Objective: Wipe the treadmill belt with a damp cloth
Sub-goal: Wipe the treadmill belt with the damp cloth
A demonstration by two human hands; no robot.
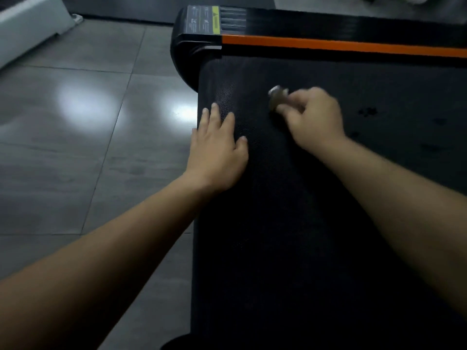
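The black textured treadmill belt (290, 223) fills the middle and right of the view. My left hand (218, 145) lies flat on the belt near its left edge, fingers straight and spread. My right hand (313, 114) is farther up the belt, blurred, its fingers curled round a small pale wad that looks like the cloth (276, 96). Only a bit of the cloth shows past the fingertips. A few dark spots (367, 111) mark the belt to the right of that hand.
An orange stripe (341, 46) and a black side rail with a yellow warning label (214, 20) run along the belt's far side. Grey glossy floor tiles (88, 122) lie to the left. A white object (27, 24) sits at top left.
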